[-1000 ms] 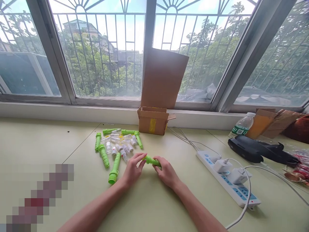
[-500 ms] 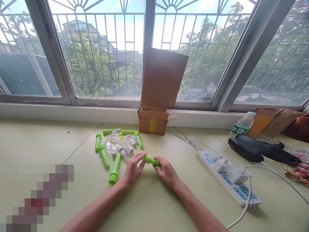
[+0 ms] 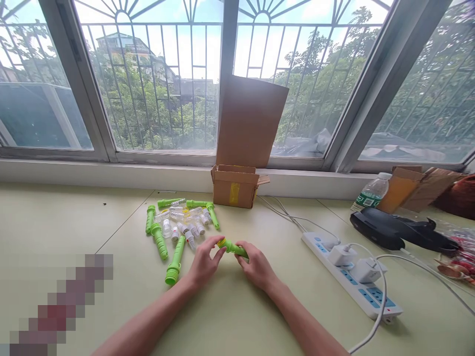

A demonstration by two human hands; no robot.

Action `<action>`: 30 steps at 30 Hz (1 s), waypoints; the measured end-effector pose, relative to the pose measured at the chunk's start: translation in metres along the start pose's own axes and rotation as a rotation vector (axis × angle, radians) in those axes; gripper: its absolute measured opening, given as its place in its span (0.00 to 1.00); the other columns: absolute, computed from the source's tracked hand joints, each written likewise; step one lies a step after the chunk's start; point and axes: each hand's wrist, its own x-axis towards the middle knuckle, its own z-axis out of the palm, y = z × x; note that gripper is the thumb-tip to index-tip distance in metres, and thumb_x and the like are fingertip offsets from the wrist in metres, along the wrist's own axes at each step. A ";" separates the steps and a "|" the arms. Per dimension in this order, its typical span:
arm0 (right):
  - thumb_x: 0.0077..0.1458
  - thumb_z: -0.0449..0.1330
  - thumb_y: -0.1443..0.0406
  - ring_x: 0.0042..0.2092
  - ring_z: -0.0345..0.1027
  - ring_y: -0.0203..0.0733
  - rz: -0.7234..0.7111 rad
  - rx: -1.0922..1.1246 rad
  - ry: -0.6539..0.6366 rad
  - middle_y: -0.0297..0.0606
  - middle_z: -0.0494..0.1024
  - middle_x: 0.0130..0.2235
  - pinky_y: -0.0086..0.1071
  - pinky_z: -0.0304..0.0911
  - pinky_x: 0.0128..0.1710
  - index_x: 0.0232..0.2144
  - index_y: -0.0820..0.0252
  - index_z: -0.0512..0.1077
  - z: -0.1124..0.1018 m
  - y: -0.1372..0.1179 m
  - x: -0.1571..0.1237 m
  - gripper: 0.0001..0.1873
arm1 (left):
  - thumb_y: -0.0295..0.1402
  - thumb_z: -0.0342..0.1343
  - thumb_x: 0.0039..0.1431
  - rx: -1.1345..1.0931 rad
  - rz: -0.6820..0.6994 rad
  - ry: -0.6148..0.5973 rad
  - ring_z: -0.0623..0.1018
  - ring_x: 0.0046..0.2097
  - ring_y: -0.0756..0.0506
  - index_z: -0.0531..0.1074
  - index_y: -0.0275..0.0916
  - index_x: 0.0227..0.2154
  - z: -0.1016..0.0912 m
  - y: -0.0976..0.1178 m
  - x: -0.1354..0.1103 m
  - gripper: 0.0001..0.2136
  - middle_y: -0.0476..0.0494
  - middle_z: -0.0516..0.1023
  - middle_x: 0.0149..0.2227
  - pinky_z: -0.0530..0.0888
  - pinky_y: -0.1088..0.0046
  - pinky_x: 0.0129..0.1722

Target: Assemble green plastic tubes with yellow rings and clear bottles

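Both hands meet at one green ribbed plastic tube with a threaded end, held just above the table. My right hand is closed round its plain end. At the threaded end, my left hand pinches a yellow ring between thumb and fingers. Left of my hands lies another green plastic tube, its wide threaded end towards me. More green tubes form a loose ring around clear plastic pieces and several white-capped parts. Yellow pieces show among them.
A small cardboard box stands by the window sill with its tall flap up. To the right lie a white power strip with chargers and cables, a black case-like object, a plastic bottle and torn cardboard.
The hands keep the same hold on the green tube and yellow ring, with hardly any movement. The whole view has shifted very slightly.
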 end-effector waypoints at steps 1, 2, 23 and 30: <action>0.55 0.53 0.68 0.43 0.70 0.45 -0.018 -0.013 0.004 0.40 0.77 0.42 0.36 0.64 0.43 0.44 0.57 0.67 0.000 -0.001 0.000 0.13 | 0.32 0.53 0.60 -0.010 0.005 -0.009 0.76 0.45 0.44 0.71 0.41 0.47 0.000 0.001 0.000 0.13 0.42 0.77 0.45 0.75 0.64 0.43; 0.55 0.54 0.68 0.43 0.71 0.45 -0.038 -0.026 0.010 0.41 0.77 0.43 0.36 0.65 0.43 0.44 0.57 0.67 0.000 -0.003 -0.001 0.14 | 0.32 0.53 0.60 -0.022 0.011 -0.019 0.76 0.45 0.44 0.71 0.41 0.47 0.000 0.001 -0.001 0.13 0.41 0.77 0.46 0.75 0.63 0.44; 0.56 0.51 0.71 0.42 0.72 0.44 -0.113 -0.057 -0.012 0.41 0.76 0.45 0.35 0.69 0.42 0.62 0.49 0.57 -0.001 -0.009 -0.004 0.31 | 0.27 0.50 0.62 0.000 0.181 -0.094 0.73 0.53 0.45 0.68 0.45 0.51 -0.002 0.011 -0.003 0.15 0.42 0.72 0.52 0.71 0.65 0.53; 0.58 0.51 0.70 0.39 0.73 0.43 -0.139 -0.069 -0.006 0.39 0.77 0.42 0.32 0.69 0.40 0.63 0.47 0.54 -0.001 -0.011 -0.005 0.32 | 0.29 0.51 0.62 0.028 0.123 -0.098 0.74 0.51 0.44 0.65 0.42 0.50 -0.002 0.010 -0.005 0.14 0.43 0.74 0.49 0.71 0.63 0.52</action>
